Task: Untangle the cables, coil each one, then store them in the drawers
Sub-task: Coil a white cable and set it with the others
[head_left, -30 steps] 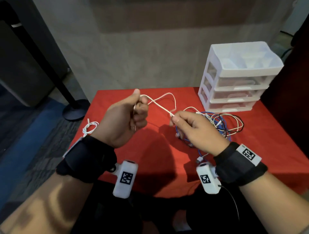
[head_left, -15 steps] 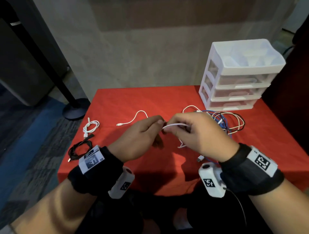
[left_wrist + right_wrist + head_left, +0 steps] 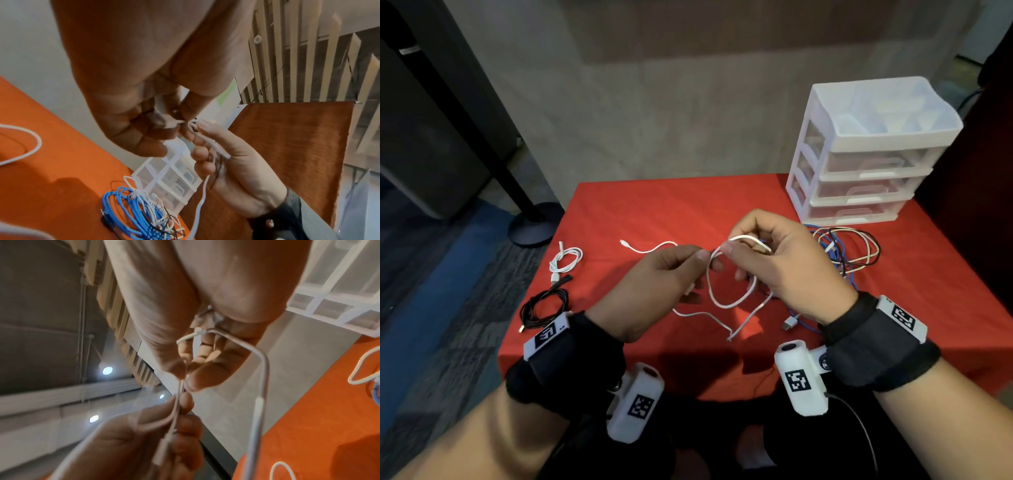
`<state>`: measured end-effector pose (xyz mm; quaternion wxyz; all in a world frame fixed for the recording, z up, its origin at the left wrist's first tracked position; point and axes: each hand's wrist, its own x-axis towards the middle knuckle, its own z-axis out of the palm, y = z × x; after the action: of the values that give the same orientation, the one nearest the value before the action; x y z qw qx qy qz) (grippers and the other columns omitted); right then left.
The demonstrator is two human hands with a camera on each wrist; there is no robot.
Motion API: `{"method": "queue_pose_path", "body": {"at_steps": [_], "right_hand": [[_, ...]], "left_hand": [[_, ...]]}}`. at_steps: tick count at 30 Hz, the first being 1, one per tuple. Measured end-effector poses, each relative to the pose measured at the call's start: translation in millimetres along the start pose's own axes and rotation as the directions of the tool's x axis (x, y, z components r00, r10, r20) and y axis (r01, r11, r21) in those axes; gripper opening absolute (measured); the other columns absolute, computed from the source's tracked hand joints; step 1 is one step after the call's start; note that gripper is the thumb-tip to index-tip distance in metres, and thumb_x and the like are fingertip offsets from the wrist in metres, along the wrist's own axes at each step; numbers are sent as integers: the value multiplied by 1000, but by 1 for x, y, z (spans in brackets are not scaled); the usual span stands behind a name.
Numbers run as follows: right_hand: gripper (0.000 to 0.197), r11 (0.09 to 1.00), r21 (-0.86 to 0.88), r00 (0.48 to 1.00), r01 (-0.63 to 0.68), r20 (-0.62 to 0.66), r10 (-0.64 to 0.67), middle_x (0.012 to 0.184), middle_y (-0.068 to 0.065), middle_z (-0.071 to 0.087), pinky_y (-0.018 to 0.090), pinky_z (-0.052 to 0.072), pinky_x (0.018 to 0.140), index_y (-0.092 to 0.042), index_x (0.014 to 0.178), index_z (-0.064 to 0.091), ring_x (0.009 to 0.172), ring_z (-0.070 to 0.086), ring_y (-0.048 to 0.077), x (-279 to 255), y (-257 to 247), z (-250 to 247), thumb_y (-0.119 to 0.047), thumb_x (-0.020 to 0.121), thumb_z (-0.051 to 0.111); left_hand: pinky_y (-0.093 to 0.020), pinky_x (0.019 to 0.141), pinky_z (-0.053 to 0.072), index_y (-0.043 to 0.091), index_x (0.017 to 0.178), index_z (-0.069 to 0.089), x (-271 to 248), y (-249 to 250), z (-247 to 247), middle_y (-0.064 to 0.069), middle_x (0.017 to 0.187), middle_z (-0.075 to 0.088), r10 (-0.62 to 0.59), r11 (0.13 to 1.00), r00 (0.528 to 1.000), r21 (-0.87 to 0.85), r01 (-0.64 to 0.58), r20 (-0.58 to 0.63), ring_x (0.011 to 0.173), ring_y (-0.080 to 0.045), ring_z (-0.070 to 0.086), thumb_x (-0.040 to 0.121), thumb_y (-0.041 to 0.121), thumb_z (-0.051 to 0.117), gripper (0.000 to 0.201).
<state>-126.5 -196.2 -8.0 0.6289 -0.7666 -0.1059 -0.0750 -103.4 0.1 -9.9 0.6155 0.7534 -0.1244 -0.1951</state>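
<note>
Both hands hold one white cable (image 3: 726, 301) above the middle of the red table (image 3: 654, 212). My left hand (image 3: 671, 274) pinches it between thumb and fingers, and a loop hangs below. My right hand (image 3: 774, 260) pinches the same cable close by, with a strand over its fingers (image 3: 207, 353). The cable's far end (image 3: 625, 243) trails on the cloth. In the left wrist view the cable (image 3: 211, 144) lies across the right hand's fingers. A tangle of blue, white and black cables (image 3: 849, 253) lies right of my right hand. The white drawer unit (image 3: 866, 154) stands at the back right, drawers closed.
A coiled white cable (image 3: 566, 260) and a coiled black cable (image 3: 544, 305) lie at the table's left edge. A dark lamp base (image 3: 534, 222) stands on the floor to the left. A wall runs behind the table.
The hands came together from a stretched-apart hold and lowered. A loop now hangs between them, and the cable's free end lies on the cloth.
</note>
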Motion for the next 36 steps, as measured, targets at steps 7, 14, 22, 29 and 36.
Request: {"method": "queue_pose_path", "body": {"at_steps": [7,14,22,29,36], "right_hand": [[15,931,-325,984,167,1,-176,71,2,59,43,44,63,-15,81,64,67,54,20,-2,5,-3,-13,94,72],[13,850,-409,935,331,21,-354,78,-2,60,34,43,67,-9,84,68,76,56,17,-2,-1,0,-17,94,71],[12,991,-121,994,64,-77,-74,66,-1,64,40,48,57,-16,85,65,55,61,25,-6,3,14,-13,91,75],[11,998,-57,999,-21,-44,19,52,7,51,22,34,44,-16,82,68,44,45,14,-8,-2,11,-16,88,78],[10,1000,1,999,15,45,-15,62,-15,62,20,37,46,-10,83,67,48,45,7,-6,-4,0,-9,87,76]], "left_hand": [[-23,77,57,11,120,73,-7,-1,-16,-7,98,63,-197,908,945,-316,276,261,83,-11,58,96,12,58,28],[-20,66,60,12,104,74,-18,7,-13,-1,90,72,-194,809,934,-490,326,300,67,-4,67,87,20,61,23],[-30,62,55,15,82,63,-14,-11,10,0,74,67,38,982,995,-181,-54,-94,64,-11,58,96,19,65,14],[-29,71,54,10,94,59,-6,-22,4,-7,88,66,246,965,967,110,-237,-71,76,-18,67,93,4,63,7],[-32,68,59,8,92,64,-16,7,8,0,62,40,-147,792,965,-559,248,219,64,-13,56,101,35,50,32]]}}
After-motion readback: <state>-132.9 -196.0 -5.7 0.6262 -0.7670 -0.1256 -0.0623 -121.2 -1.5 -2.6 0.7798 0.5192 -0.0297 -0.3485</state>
